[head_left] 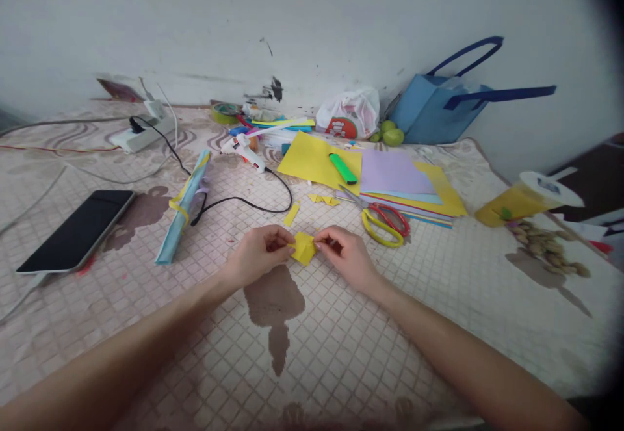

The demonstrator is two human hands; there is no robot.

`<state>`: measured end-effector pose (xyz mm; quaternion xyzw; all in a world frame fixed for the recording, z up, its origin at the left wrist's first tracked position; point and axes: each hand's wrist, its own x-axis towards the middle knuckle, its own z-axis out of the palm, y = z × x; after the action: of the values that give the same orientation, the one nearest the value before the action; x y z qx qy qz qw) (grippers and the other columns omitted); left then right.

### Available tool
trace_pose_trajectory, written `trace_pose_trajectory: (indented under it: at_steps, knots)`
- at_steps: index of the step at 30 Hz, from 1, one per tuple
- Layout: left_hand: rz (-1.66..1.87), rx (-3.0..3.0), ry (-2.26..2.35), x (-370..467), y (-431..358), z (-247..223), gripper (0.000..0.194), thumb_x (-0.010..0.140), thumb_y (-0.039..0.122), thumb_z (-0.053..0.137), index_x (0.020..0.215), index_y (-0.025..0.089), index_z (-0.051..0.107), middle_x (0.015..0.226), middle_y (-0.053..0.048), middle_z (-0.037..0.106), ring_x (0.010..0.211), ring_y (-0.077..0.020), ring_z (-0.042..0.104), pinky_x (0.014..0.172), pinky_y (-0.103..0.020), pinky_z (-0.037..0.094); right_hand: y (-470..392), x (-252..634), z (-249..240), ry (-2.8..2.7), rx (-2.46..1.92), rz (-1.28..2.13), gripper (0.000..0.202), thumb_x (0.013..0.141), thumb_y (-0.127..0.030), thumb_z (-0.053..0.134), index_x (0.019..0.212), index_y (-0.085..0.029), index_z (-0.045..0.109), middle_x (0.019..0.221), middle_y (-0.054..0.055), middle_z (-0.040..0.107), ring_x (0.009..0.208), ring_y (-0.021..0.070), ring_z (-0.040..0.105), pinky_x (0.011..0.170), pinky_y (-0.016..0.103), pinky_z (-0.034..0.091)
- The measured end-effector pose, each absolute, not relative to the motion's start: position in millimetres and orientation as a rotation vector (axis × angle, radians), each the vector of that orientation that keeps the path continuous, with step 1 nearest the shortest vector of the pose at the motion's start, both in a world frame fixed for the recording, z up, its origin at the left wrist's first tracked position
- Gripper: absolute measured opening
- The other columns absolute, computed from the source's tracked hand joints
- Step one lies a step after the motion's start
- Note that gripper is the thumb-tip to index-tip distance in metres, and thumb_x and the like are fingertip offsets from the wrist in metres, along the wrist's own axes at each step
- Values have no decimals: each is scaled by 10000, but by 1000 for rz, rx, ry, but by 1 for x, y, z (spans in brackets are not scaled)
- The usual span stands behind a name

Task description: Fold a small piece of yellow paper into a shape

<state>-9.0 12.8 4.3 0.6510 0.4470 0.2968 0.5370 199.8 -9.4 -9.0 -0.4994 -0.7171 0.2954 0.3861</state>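
Observation:
Between my two hands is a small folded piece of yellow paper (305, 249), low over the checked tablecloth. My left hand (259, 253) pinches its left edge with thumb and fingers. On the opposite side, my right hand (348, 255) pinches the right edge. Just beyond lie a yellow paper strip (292, 213) and some small folded yellow scraps (324, 200). Scissors (383, 224) with red and yellow handles rest past my right hand, blades pointing away to the left.
Coloured paper sheets (397, 174) carry a green cutter or marker (343, 168). A white glue gun (246, 153) trails a black cord. At left are a blue paper roll (181, 213) and a phone (78, 231); at right, a drink cup (517, 200) and peanuts (546, 249). A blue bag (433, 109) stands behind.

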Motion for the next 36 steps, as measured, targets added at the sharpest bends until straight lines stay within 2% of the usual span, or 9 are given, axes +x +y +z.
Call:
trace_pose_trajectory:
  at_steps: [4,8,12,17,22,26,29,32,36]
  knots:
    - [638,1635,1076,-14,13,12,172,750,276,646,873,155,641,741,-20,673,642,-127,597,585,-231,460,-3,206,-7,-1797,-1278,953,57,849,-230,569,846,-213,623,797,13,650,692,154,580,623,284,445]
    - [606,1773,1161,-22,10,12,152,787,269,607,894,168,647,747,-14,679,610,-119,579,561,-223,442,0,207,-6,-1946,-1227,817,92,841,-146,556,809,-207,618,817,23,604,770,162,574,682,296,444]
    - [623,1750,1165,-22,8,9,149,792,281,607,893,175,633,774,-22,695,637,-137,604,567,-231,455,-1,204,-10,-1960,-1212,693,130,840,-106,535,832,-210,613,935,52,556,848,168,569,714,301,461]
    - [630,1729,1149,-20,10,10,146,808,298,600,899,189,634,818,-27,705,728,-162,643,627,-250,487,-4,205,-12,-2017,-1207,661,142,861,-116,519,872,-233,598,943,54,572,876,180,588,762,329,481]
    - [619,1716,1194,-18,9,8,105,798,269,613,860,190,644,786,-19,694,685,-148,622,603,-240,474,-8,206,-10,-2063,-1176,680,117,881,-162,523,884,-246,605,952,56,584,882,186,593,764,340,486]
    - [705,1548,1065,-17,9,12,122,826,288,588,852,176,626,793,-27,658,704,-141,597,617,-238,479,-9,207,-5,-1905,-1231,908,71,876,-264,570,927,-248,617,952,53,605,824,180,593,666,315,490]
    - [729,1419,908,-16,12,18,131,837,299,578,869,175,606,833,-31,627,735,-139,595,653,-252,505,-7,207,0,-1582,-1268,1204,160,890,-326,557,1032,-253,575,1036,59,618,937,189,607,752,332,507]
    - [724,1400,825,-16,14,20,99,845,269,573,879,181,603,867,-32,612,759,-133,594,672,-247,506,-5,204,3,-1385,-1156,1499,185,889,-335,558,1045,-236,552,1085,66,624,992,181,612,821,339,506]
    - [678,1418,799,-16,14,15,87,845,240,578,902,180,606,889,-41,618,811,-144,593,718,-261,495,-5,197,2,-1200,-1024,1738,291,818,-310,649,1071,-254,516,1041,43,643,842,149,625,660,284,512]
